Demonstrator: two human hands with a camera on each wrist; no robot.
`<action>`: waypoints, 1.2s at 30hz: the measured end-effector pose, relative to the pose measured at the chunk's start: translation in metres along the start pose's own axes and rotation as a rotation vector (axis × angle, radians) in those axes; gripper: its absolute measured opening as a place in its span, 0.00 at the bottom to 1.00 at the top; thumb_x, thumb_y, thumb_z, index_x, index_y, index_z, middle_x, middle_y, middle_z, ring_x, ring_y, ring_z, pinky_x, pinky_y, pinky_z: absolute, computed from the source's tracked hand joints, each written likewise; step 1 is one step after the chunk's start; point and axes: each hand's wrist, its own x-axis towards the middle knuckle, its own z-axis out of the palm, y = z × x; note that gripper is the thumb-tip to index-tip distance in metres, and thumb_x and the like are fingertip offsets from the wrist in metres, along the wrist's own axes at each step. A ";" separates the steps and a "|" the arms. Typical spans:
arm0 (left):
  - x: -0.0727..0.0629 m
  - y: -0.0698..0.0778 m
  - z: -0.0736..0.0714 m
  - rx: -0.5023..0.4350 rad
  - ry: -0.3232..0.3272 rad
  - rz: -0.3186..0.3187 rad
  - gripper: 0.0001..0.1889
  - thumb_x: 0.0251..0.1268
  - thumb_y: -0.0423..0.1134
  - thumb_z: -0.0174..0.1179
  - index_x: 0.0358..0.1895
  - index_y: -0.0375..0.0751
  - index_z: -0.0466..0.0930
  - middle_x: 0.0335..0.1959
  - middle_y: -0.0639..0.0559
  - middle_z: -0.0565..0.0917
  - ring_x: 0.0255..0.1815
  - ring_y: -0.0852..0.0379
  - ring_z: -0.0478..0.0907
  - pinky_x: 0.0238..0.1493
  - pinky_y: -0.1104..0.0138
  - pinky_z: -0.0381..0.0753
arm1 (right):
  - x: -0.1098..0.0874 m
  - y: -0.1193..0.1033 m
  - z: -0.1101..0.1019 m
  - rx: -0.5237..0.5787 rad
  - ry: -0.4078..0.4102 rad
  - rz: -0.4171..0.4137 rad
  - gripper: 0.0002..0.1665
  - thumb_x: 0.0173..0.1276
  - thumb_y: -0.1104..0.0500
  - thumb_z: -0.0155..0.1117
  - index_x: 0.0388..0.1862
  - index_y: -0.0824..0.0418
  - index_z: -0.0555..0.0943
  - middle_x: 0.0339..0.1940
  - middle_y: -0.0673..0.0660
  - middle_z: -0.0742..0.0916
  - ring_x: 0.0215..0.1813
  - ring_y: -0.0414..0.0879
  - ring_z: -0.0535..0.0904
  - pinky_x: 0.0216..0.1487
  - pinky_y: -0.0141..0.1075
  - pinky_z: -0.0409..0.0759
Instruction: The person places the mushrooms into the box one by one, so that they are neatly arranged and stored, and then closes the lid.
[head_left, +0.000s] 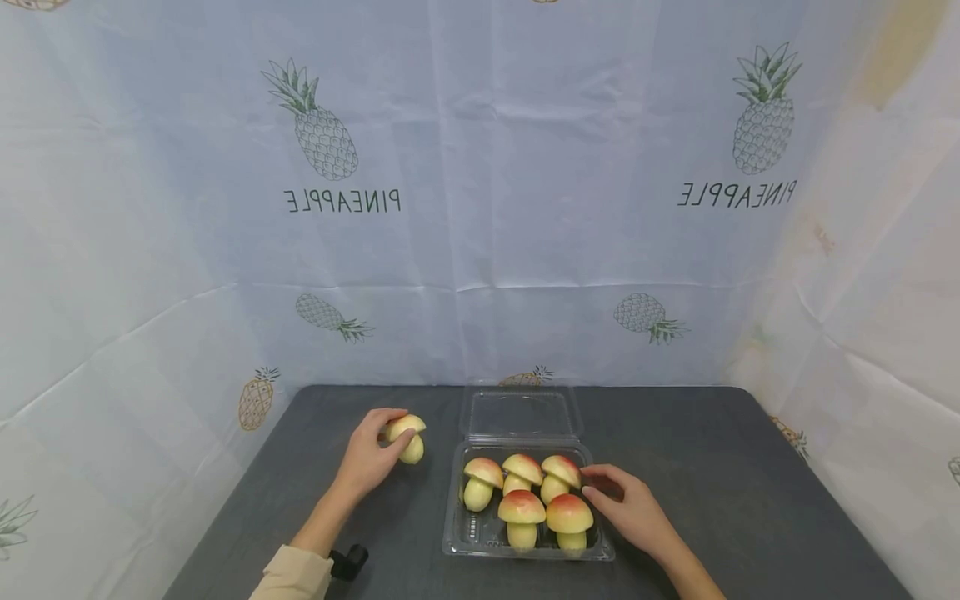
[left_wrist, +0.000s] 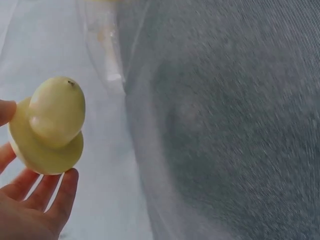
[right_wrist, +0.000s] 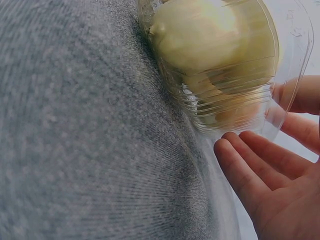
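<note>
My left hand (head_left: 369,457) grips a mushroom-shaped piece (head_left: 412,451) left of the clear plastic box. In the left wrist view, the pale yellow underside of its cap and its rounded stem (left_wrist: 57,112) face the camera, with thumb and fingertips around the cap's edge. Several like mushrooms, such as the front one (head_left: 522,507) with its red-topped cap, sit in the clear plastic box (head_left: 452,533). At the box's right side is my right hand (head_left: 632,507), fingers loosely extended. The right wrist view shows its fingertips (right_wrist: 227,142) right at the clear wall.
The box's hinged lid (head_left: 521,415) lies folded back toward the rear of the dark table (head_left: 690,442). A pineapple-printed cloth (head_left: 525,233) hangs behind and along both sides. A black strap piece (head_left: 349,562) shows at the left wrist.
</note>
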 end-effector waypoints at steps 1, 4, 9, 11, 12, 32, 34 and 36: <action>0.000 0.003 0.000 -0.011 -0.003 0.005 0.19 0.67 0.41 0.70 0.58 0.40 0.83 0.53 0.48 0.81 0.51 0.50 0.79 0.48 0.52 0.82 | 0.000 0.000 0.000 -0.002 0.000 -0.001 0.22 0.73 0.51 0.68 0.60 0.60 0.82 0.57 0.57 0.85 0.57 0.54 0.82 0.54 0.41 0.83; 0.000 0.011 0.002 -0.042 -0.011 0.009 0.19 0.67 0.42 0.70 0.58 0.42 0.83 0.54 0.49 0.81 0.51 0.52 0.79 0.49 0.52 0.82 | 0.000 0.000 0.000 -0.002 -0.001 -0.005 0.22 0.73 0.51 0.68 0.60 0.60 0.82 0.57 0.57 0.85 0.57 0.55 0.82 0.53 0.41 0.83; 0.001 0.025 0.006 -0.067 -0.009 0.062 0.18 0.66 0.41 0.71 0.57 0.44 0.84 0.54 0.51 0.81 0.49 0.54 0.79 0.48 0.56 0.82 | 0.000 0.000 0.000 0.003 -0.001 -0.014 0.22 0.73 0.51 0.68 0.60 0.60 0.82 0.57 0.58 0.85 0.57 0.55 0.82 0.54 0.40 0.82; 0.001 0.029 0.007 -0.064 -0.008 0.093 0.18 0.66 0.41 0.71 0.57 0.44 0.84 0.53 0.51 0.81 0.48 0.55 0.79 0.47 0.58 0.82 | 0.000 0.001 0.001 0.006 0.000 -0.018 0.22 0.73 0.51 0.68 0.60 0.60 0.82 0.57 0.58 0.85 0.57 0.55 0.82 0.54 0.41 0.83; 0.001 0.030 0.008 -0.061 -0.008 0.107 0.18 0.65 0.41 0.71 0.57 0.44 0.84 0.53 0.52 0.81 0.48 0.55 0.79 0.46 0.58 0.82 | 0.000 0.001 0.001 0.005 0.001 -0.020 0.22 0.73 0.51 0.68 0.60 0.60 0.82 0.57 0.58 0.85 0.57 0.55 0.82 0.54 0.41 0.83; -0.010 0.054 0.023 -0.103 -0.034 0.225 0.17 0.64 0.36 0.72 0.55 0.43 0.84 0.53 0.54 0.81 0.47 0.58 0.80 0.44 0.64 0.82 | -0.001 0.000 0.000 -0.001 0.001 0.001 0.22 0.73 0.51 0.68 0.60 0.60 0.82 0.57 0.58 0.85 0.58 0.55 0.82 0.54 0.44 0.83; -0.011 0.055 0.025 -0.118 -0.040 0.228 0.17 0.64 0.36 0.72 0.55 0.43 0.84 0.53 0.54 0.81 0.46 0.58 0.80 0.44 0.64 0.82 | 0.000 0.000 0.000 -0.003 0.001 0.001 0.22 0.73 0.51 0.68 0.60 0.60 0.82 0.57 0.58 0.85 0.58 0.56 0.82 0.54 0.44 0.84; -0.012 0.056 0.027 -0.129 -0.051 0.231 0.17 0.64 0.37 0.72 0.55 0.43 0.84 0.53 0.54 0.81 0.46 0.58 0.80 0.44 0.64 0.82 | 0.000 0.000 0.000 -0.002 0.000 0.002 0.22 0.73 0.51 0.68 0.60 0.60 0.82 0.57 0.58 0.85 0.58 0.55 0.82 0.54 0.43 0.84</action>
